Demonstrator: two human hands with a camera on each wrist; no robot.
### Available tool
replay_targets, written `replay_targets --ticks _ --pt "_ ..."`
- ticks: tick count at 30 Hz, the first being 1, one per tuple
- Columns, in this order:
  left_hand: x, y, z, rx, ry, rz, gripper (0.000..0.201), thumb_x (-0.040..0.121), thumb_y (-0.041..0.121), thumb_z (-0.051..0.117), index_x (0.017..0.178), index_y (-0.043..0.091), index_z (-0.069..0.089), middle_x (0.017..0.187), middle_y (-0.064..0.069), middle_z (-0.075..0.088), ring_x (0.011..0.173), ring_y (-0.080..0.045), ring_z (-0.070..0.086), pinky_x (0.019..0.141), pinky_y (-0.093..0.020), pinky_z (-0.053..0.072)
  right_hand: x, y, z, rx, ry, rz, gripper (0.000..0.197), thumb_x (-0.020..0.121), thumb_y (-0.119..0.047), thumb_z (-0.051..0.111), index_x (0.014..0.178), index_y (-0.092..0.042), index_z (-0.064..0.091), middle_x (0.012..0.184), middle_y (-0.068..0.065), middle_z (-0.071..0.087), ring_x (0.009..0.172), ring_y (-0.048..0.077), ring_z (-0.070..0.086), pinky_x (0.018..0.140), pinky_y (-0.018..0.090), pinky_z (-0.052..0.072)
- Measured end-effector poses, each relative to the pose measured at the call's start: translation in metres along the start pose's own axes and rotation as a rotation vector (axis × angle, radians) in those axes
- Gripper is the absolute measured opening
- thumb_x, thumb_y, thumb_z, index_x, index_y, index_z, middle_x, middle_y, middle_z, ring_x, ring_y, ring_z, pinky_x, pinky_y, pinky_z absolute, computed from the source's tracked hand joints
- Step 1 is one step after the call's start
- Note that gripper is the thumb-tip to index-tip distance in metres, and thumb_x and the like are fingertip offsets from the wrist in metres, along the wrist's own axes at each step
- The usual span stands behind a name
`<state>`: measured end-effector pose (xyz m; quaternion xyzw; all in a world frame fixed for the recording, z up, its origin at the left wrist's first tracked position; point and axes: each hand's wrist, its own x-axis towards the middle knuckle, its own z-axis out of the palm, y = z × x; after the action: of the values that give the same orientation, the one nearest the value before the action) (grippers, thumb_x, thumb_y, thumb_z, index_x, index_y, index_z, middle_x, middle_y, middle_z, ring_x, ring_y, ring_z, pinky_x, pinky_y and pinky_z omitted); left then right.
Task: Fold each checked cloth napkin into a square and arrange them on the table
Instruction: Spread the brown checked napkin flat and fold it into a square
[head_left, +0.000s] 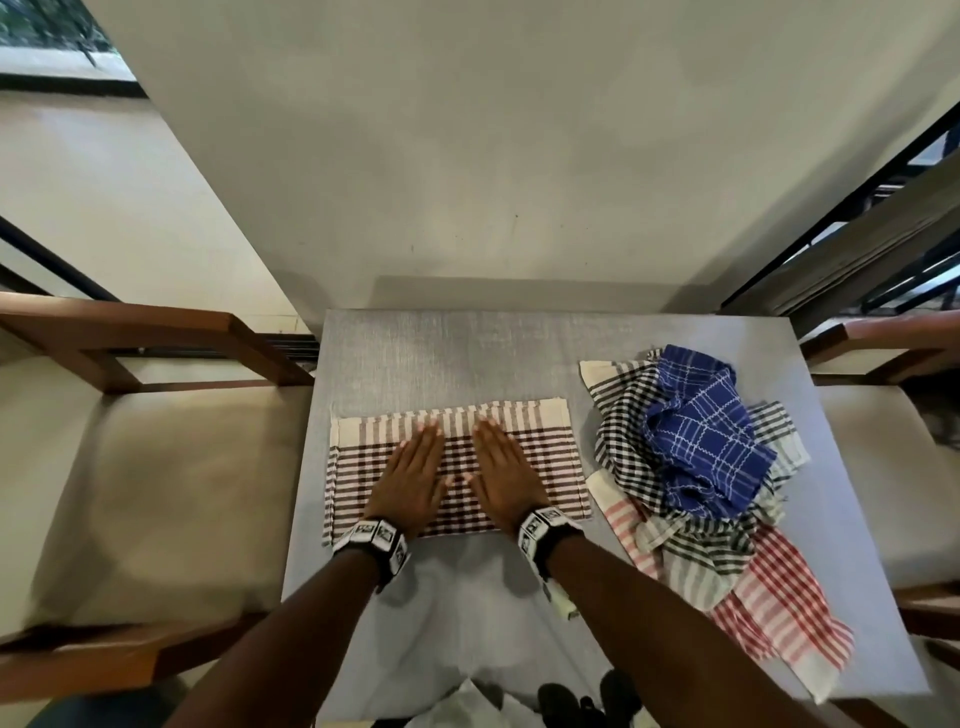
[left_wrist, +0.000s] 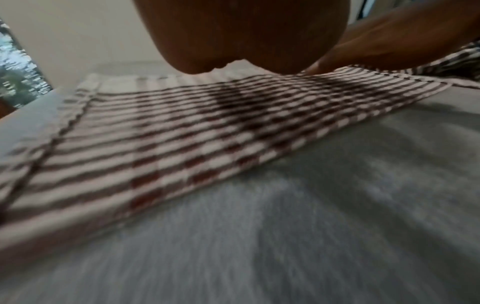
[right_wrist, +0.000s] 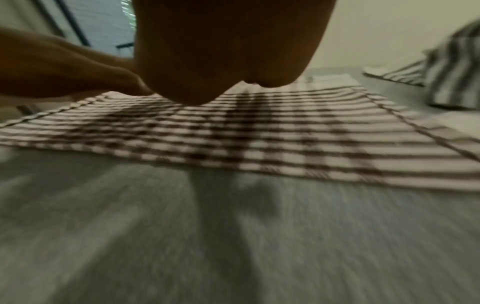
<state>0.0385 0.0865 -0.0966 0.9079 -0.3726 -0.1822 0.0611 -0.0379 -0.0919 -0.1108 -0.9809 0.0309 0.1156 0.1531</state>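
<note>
A brown-and-cream checked napkin (head_left: 545, 457) lies folded into a wide rectangle on the grey table (head_left: 441, 353). Both my hands lie flat on it, side by side, fingers straight and pointing away from me. My left hand (head_left: 415, 467) presses the middle-left part, my right hand (head_left: 506, 467) the middle-right part. In the left wrist view the napkin (left_wrist: 182, 139) stretches under my palm (left_wrist: 241, 35); in the right wrist view the same napkin (right_wrist: 285, 139) lies under my right palm (right_wrist: 228, 45). Both wrist views are blurred.
A loose pile of napkins sits at the table's right: a blue checked one (head_left: 701, 426) on top, a black-and-white one (head_left: 623, 410), a red-and-white one (head_left: 779, 613) near the front edge. Wooden chairs with cream seats (head_left: 156, 483) flank the table. A wall stands behind.
</note>
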Motion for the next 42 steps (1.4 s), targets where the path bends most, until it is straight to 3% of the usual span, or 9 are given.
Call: replay_targets --ticks 3,6,10,12,15,20,26,33,42 --pt "0.027 0.010 0.000 -0.010 -0.061 0.031 0.063 0.100 0.033 0.024 0.153 0.013 -0.003 0.159 -0.002 -0.010 0.148 -0.018 -0.008 0.121 -0.044 0.013 0.024 -0.018 0.003 -0.005 -0.060 -0.039 0.066 0.101 -0.035 0.027 0.157 -0.006 0.007 0.164 0.011 0.004 0.152 0.024 0.000 0.122 0.048 0.015" --pt "0.034 -0.003 0.004 -0.022 -0.107 -0.038 0.067 0.094 0.045 0.011 0.153 0.018 -0.005 0.160 0.000 -0.012 0.149 -0.018 -0.009 0.121 -0.046 0.010 0.032 -0.014 0.003 0.004 -0.056 0.047 0.067 0.102 -0.039 0.030 0.157 -0.010 0.003 0.165 0.007 -0.002 0.152 0.022 -0.003 0.123 0.047 0.007" --pt "0.008 -0.046 0.010 -0.116 0.020 -0.292 0.070 0.096 0.058 0.019 0.151 0.032 -0.016 0.157 0.007 -0.025 0.146 -0.018 -0.020 0.119 -0.044 -0.005 0.023 0.031 0.004 0.036 0.058 0.238 0.073 0.100 -0.046 0.025 0.157 -0.013 -0.006 0.164 0.006 -0.012 0.152 0.021 -0.011 0.123 0.043 -0.001" --pt "-0.009 -0.070 0.014 -0.123 0.065 -0.383 0.072 0.093 0.064 0.014 0.151 0.031 -0.014 0.158 0.008 -0.023 0.147 -0.016 -0.016 0.119 -0.043 -0.004 0.009 0.059 0.003 0.053 0.105 0.319 0.072 0.100 -0.051 0.019 0.157 -0.014 -0.007 0.164 0.005 -0.012 0.151 0.019 -0.011 0.123 0.042 -0.002" --pt "-0.021 -0.087 0.019 -0.049 0.080 -0.361 0.080 0.091 0.068 0.011 0.153 0.023 -0.008 0.161 0.003 -0.013 0.149 -0.015 -0.009 0.121 -0.043 0.002 -0.005 0.083 0.004 -0.026 0.092 0.288 0.072 0.100 -0.052 0.016 0.157 -0.014 -0.005 0.165 0.004 -0.008 0.152 0.017 -0.008 0.123 0.043 -0.003" --pt "-0.020 -0.071 0.016 -0.017 0.145 -0.390 0.082 0.092 0.063 0.019 0.154 0.012 0.005 0.162 -0.008 0.003 0.150 -0.022 0.002 0.121 -0.045 0.005 -0.002 0.066 0.002 0.009 0.132 0.317 0.075 0.099 -0.051 0.021 0.157 -0.009 0.001 0.165 0.010 -0.004 0.152 0.023 -0.006 0.122 0.042 -0.006" --pt "-0.005 -0.008 0.029 -0.038 0.122 -0.153 0.069 0.096 0.047 0.022 0.153 0.008 0.016 0.161 -0.009 0.007 0.150 -0.022 0.004 0.120 -0.045 0.014 -0.005 -0.010 0.025 0.003 0.088 0.024 0.074 0.099 -0.046 0.034 0.157 -0.010 0.007 0.165 0.008 -0.001 0.152 0.021 -0.007 0.123 0.047 0.008" --pt "-0.041 -0.032 0.041 -0.029 0.142 -0.273 0.068 0.092 0.056 0.032 0.153 0.029 0.017 0.162 -0.001 0.010 0.150 -0.024 0.003 0.120 -0.049 0.010 -0.038 0.016 0.029 0.048 0.165 0.321 0.074 0.098 -0.051 0.035 0.157 -0.012 0.014 0.165 0.006 0.007 0.153 0.020 0.000 0.122 0.047 0.007" --pt "-0.046 -0.036 0.041 -0.089 0.135 -0.422 0.076 0.090 0.066 0.020 0.153 0.025 0.019 0.162 -0.004 0.007 0.149 -0.028 0.001 0.118 -0.055 0.009 -0.055 0.030 0.015 0.101 0.207 0.409 0.072 0.098 -0.050 0.034 0.156 -0.010 0.018 0.163 0.009 0.014 0.151 0.024 0.013 0.123 0.043 0.010"
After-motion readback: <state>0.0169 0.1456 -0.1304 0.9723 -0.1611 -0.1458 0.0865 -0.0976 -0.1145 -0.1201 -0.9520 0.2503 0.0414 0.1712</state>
